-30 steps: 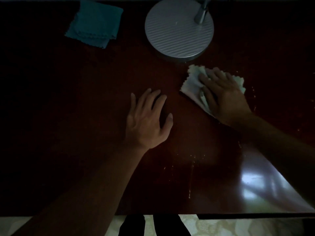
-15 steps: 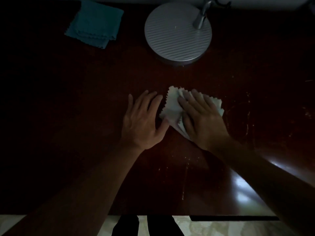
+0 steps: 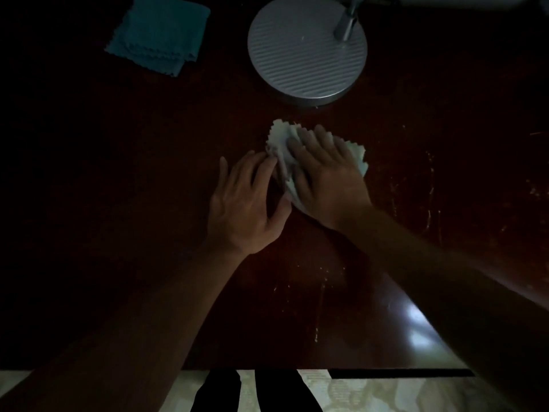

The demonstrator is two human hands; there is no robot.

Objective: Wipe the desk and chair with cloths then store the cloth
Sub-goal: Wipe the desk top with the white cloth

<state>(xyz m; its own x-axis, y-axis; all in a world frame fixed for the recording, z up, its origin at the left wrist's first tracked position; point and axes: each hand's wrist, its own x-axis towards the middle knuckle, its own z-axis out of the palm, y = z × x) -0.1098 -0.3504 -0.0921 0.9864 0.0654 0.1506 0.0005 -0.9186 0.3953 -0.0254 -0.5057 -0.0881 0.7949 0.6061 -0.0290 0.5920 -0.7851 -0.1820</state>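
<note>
A pale cloth point(image 3: 282, 141) with zigzag edges lies on the dark red-brown desk point(image 3: 118, 203) near its middle. My right hand point(image 3: 323, 176) presses flat on the cloth with straight fingers and covers most of it. My left hand point(image 3: 246, 203) lies flat on the desk just left of it, its fingertips touching the cloth's left edge. A folded teal cloth point(image 3: 160, 34) sits at the far left of the desk. The chair is not in view.
A round ribbed grey lamp base point(image 3: 306, 49) with a metal stem point(image 3: 347, 22) stands at the far middle, just beyond the pale cloth. The desk's near edge point(image 3: 386, 371) runs along the bottom, with light floor and dark legs below it.
My right hand slid the pale cloth leftward from beside the lamp base toward the desk's middle, up against my left hand. My left hand barely moved.
</note>
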